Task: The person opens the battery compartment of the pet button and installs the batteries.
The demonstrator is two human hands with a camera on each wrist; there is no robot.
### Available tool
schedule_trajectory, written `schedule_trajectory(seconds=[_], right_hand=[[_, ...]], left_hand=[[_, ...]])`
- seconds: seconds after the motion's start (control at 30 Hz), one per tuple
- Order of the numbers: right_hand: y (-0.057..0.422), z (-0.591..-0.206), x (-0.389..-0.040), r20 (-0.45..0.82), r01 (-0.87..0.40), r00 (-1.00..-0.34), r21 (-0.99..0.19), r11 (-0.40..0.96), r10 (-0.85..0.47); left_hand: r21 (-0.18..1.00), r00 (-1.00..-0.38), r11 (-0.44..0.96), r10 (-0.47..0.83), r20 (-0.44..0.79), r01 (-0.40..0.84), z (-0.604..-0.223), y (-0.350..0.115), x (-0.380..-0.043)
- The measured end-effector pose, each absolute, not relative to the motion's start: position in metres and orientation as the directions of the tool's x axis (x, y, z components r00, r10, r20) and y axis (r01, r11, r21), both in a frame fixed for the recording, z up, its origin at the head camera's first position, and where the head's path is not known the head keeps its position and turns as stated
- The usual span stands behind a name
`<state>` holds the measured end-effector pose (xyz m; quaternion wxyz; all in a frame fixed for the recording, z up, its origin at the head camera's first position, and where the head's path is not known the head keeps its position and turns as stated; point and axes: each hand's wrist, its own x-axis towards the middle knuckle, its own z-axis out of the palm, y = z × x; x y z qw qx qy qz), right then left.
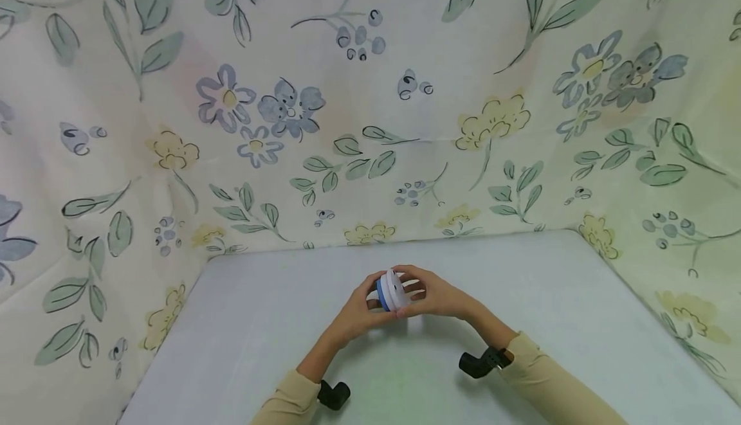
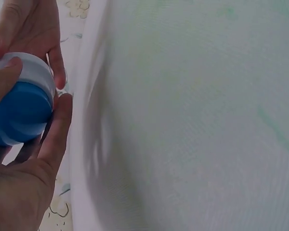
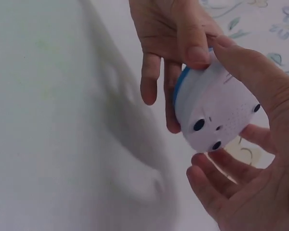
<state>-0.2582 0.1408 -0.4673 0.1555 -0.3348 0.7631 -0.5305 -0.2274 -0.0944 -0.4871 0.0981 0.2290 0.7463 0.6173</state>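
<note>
Both hands hold a small round white-and-blue device above the table, its disc tilted up on edge. My left hand grips it from the left, with thumb and fingers around the blue side, as the left wrist view shows. From the right, my right hand holds the white part, thumb on the rim and fingers curved below. In the right wrist view the white face carries several dark round spots and a patch of tiny holes. The device's exact kind cannot be told.
A pale cloth-covered table lies beneath the hands. Behind and at both sides hangs a floral curtain. Black wrist cameras sit on the left wrist and the right wrist, below beige sleeves.
</note>
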Motion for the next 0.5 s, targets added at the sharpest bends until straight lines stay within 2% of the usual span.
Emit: schedule_trajectory(seconds=[0.5], right_hand=[[0.131,-0.453,-0.261,0.232,-0.495,-0.681,-0.844,0.204,-0.694]], left_hand=[[0.959,-0.906,0.206,0.412,0.094,0.194,-0.488,-0.097,-0.227]])
